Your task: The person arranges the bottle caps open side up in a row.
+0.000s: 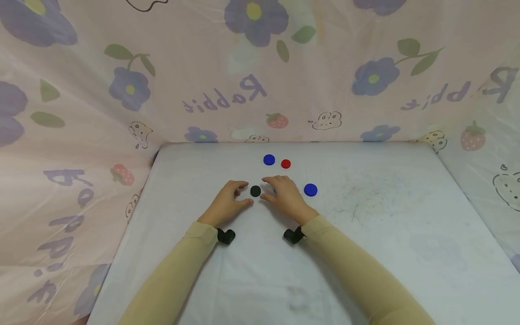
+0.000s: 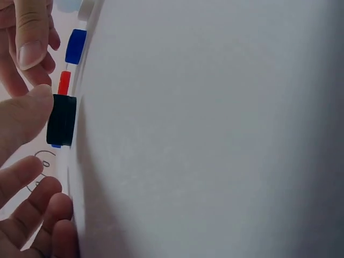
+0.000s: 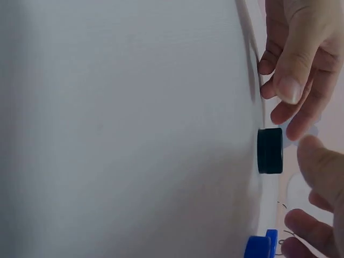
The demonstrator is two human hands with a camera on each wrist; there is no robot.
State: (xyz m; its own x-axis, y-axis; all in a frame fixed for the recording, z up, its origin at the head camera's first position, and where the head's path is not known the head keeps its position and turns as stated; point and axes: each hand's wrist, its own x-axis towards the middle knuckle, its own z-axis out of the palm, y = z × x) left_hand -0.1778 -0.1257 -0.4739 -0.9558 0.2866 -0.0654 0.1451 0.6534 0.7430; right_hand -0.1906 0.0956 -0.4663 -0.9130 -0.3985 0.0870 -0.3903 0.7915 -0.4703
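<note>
A black bottle cap (image 1: 255, 191) lies flat on the white table between the two hands. On its left, my left hand (image 1: 225, 203) has thumb and fingers spread apart around the near side, nothing between them. My right hand (image 1: 287, 198) faces it from the right, thumb and fingers likewise parted. In the right wrist view the black cap (image 3: 270, 151) stands apart from both hands. The left thumb (image 2: 32, 115) overlaps the cap's edge in the left wrist view. A blue cap shows in part behind the right fingers.
Farther back lie a blue cap (image 1: 269, 160) and a smaller red cap (image 1: 285, 164). Right of the right hand is another blue cap (image 1: 310, 190). A patterned curtain (image 1: 219, 58) encloses the table's back and sides.
</note>
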